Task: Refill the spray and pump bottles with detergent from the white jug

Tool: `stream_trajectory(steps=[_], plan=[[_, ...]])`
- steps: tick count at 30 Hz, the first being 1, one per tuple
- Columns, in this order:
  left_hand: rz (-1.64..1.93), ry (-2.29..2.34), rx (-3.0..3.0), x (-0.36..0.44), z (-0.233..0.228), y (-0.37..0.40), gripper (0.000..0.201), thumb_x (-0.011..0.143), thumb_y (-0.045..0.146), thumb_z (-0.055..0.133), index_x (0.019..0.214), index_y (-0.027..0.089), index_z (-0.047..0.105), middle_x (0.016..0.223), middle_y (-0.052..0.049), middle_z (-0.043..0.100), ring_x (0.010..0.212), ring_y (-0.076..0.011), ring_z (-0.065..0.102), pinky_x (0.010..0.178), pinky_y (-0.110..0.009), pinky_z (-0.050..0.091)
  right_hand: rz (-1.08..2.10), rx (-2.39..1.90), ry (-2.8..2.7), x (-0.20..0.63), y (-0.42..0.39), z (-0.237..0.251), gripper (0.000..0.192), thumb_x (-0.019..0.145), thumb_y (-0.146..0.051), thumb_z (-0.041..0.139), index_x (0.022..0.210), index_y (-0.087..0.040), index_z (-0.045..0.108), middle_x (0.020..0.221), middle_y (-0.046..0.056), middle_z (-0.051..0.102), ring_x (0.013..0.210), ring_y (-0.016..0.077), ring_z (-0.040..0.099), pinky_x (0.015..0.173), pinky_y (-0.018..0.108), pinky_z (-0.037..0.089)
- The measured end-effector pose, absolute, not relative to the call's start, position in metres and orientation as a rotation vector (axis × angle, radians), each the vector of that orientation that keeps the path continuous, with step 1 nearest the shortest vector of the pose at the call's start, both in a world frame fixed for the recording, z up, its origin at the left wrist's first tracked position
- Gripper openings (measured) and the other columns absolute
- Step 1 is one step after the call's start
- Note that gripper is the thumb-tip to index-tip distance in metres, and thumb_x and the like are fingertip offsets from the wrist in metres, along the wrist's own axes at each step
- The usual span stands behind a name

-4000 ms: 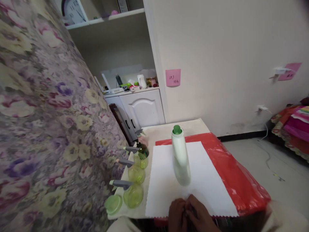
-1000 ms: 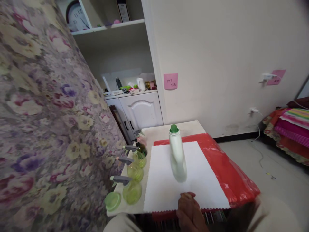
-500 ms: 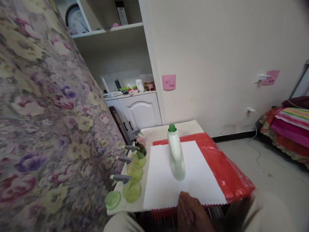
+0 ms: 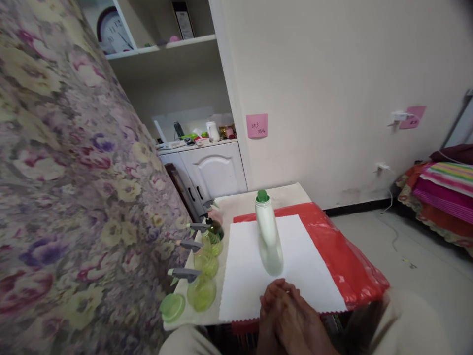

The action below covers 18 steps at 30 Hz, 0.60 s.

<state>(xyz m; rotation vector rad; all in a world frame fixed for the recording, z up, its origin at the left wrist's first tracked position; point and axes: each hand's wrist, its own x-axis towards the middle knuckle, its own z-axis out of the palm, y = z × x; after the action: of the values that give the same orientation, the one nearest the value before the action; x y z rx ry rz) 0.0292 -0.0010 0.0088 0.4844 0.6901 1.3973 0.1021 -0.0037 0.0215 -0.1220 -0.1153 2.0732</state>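
Note:
A tall white bottle (image 4: 269, 241) with a green cap (image 4: 262, 196) stands upright on a white sheet (image 4: 244, 276) with zigzag edges. Under the sheet lies a red plastic cover (image 4: 343, 261) on a small table (image 4: 240, 202). My left hand (image 4: 271, 313) and my right hand (image 4: 303, 320) are pressed together over the sheet's near edge, just in front of the bottle and not touching it. Neither hand holds anything that I can see.
Three green spray bottles (image 4: 201, 293) and a loose green lid (image 4: 172, 306) line the table's left edge. A floral fabric (image 4: 74, 172) fills the left side. A white cabinet (image 4: 214, 170) stands behind, and bright bedding (image 4: 443, 192) lies at the far right.
Half a second ago only one hand showed below the sheet's edge; now both hands are joined and have moved up onto the sheet's near edge. The bottle has stayed in place.

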Motion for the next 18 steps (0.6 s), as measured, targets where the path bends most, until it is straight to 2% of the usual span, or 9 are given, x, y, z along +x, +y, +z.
stream_trajectory(steps=[3,6,8,10,14,18], plan=[[1.385,0.553,0.434,0.025,0.017,0.000,0.017,0.078,0.035,0.067,0.076,0.018,0.063,0.073,-0.001,0.061,0.071,-0.0153,0.062,0.072,-0.029,0.048,2.110,-0.124,-0.251,0.099,-0.004,0.015,0.038,0.075,-0.039,0.073,0.108,-0.020,0.070,0.115,0.006,0.071,0.115,0.0222,0.060,0.106,0.037,0.039],[1.397,0.438,0.329,0.022,0.024,0.003,0.028,0.085,0.034,0.059,0.064,0.017,0.056,0.062,0.002,0.053,0.059,-0.0109,0.054,0.066,-0.026,0.046,2.146,-0.140,-0.363,0.096,-0.005,0.008,0.047,0.073,-0.041,0.075,0.116,-0.022,0.067,0.127,0.005,0.065,0.125,0.0213,0.052,0.111,0.034,0.034],[1.385,0.386,0.300,0.021,0.028,0.004,0.035,0.087,0.040,0.055,0.060,0.017,0.053,0.058,0.002,0.049,0.056,-0.0107,0.050,0.063,-0.026,0.045,2.125,-0.165,-0.420,0.093,-0.006,0.004,0.047,0.072,-0.040,0.076,0.116,-0.026,0.067,0.132,0.003,0.061,0.129,0.0195,0.049,0.112,0.031,0.032],[1.359,0.335,0.321,0.022,0.033,0.005,0.040,0.088,0.044,0.052,0.059,0.017,0.051,0.056,0.002,0.046,0.052,-0.0108,0.046,0.060,-0.026,0.043,2.080,-0.208,-0.475,0.092,-0.007,0.002,0.046,0.071,-0.039,0.077,0.116,-0.029,0.066,0.135,0.001,0.059,0.130,0.0203,0.047,0.112,0.034,0.032],[1.326,0.315,0.373,0.022,0.040,0.006,0.039,0.089,0.043,0.051,0.059,0.018,0.051,0.054,0.002,0.046,0.051,-0.0110,0.045,0.059,-0.026,0.041,1.998,-0.345,-0.608,0.090,-0.008,-0.001,0.052,0.068,-0.038,0.080,0.117,-0.027,0.065,0.137,0.007,0.056,0.131,0.0264,0.046,0.112,0.044,0.031],[1.307,0.352,0.406,0.021,0.043,0.006,0.033,0.088,0.039,0.054,0.062,0.018,0.053,0.055,0.001,0.050,0.055,-0.0131,0.052,0.063,-0.027,0.043,1.842,-0.453,-0.824,0.089,-0.011,-0.006,0.063,0.071,-0.050,0.074,0.127,-0.026,0.057,0.142,0.011,0.050,0.134,0.0290,0.041,0.112,0.049,0.028]])
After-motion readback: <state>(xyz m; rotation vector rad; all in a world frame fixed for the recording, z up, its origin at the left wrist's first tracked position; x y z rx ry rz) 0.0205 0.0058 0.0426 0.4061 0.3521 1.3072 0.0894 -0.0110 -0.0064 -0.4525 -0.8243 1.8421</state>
